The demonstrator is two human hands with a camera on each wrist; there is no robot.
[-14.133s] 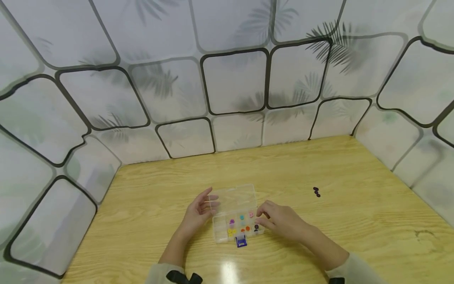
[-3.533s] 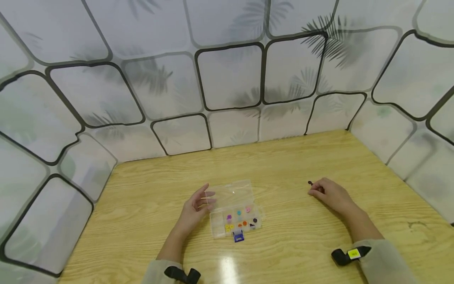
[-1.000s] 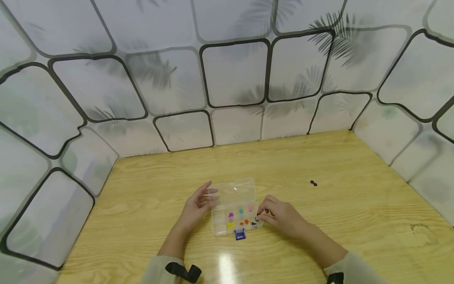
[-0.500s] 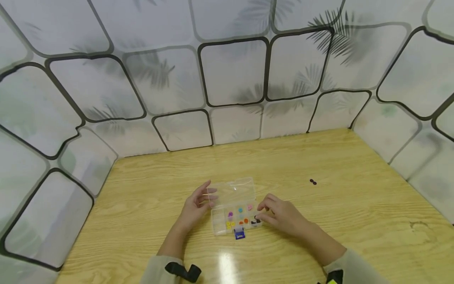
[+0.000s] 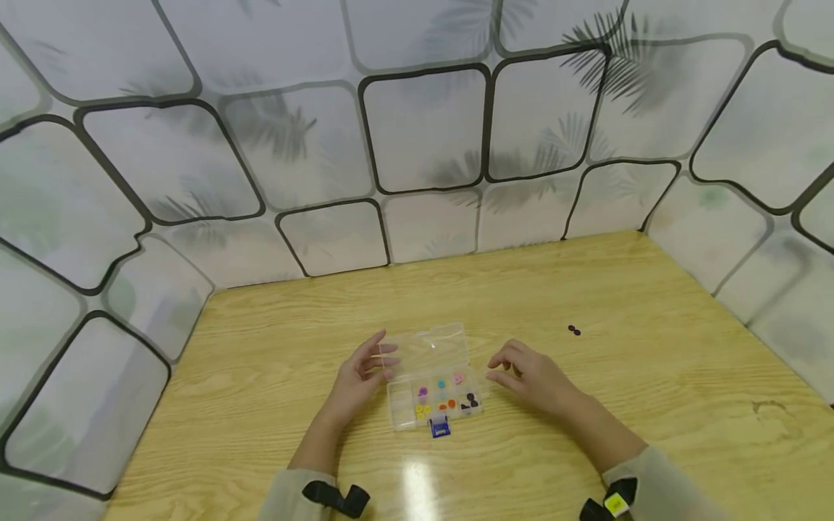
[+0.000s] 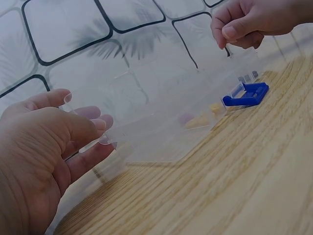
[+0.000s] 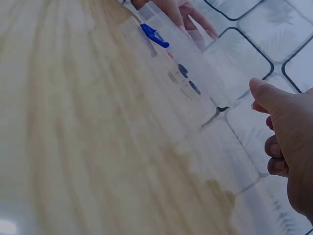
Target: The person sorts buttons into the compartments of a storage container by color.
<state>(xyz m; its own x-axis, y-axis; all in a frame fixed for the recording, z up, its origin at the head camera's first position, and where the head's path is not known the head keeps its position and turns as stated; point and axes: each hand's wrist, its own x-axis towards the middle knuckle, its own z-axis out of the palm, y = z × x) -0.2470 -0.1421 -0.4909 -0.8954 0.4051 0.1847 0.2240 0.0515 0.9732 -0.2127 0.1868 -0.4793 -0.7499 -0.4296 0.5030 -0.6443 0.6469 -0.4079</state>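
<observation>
A clear plastic compartment box (image 5: pixel 400 414) stands on the table, its transparent lid (image 5: pixel 426 349) raised and its blue latch (image 5: pixel 440 428) folded down at the front. Small coloured pieces lie in its compartments: purple, teal, pink, yellow, orange and dark ones (image 5: pixel 472 399). My left hand (image 5: pixel 355 376) holds the left side of the lid, thumb in front and fingers behind, as the left wrist view shows. Just off the box's right end hovers my right hand (image 5: pixel 537 373), its fingers loosely bent around nothing visible. Two small dark round pieces (image 5: pixel 574 330) lie farther back, right of the box.
The wood-grain table (image 5: pixel 313 318) meets patterned wall covering (image 5: pixel 430 137) at the back and both sides. Black straps with small devices (image 5: pixel 335 501) sit on both sleeves. A dark mark (image 5: pixel 772 407) shows on the table at the right.
Three dark pieces lay on the table at first; two lie there now. My right hand brought one to the box's right compartment, let it go and has drawn back. My left hand stays put.
</observation>
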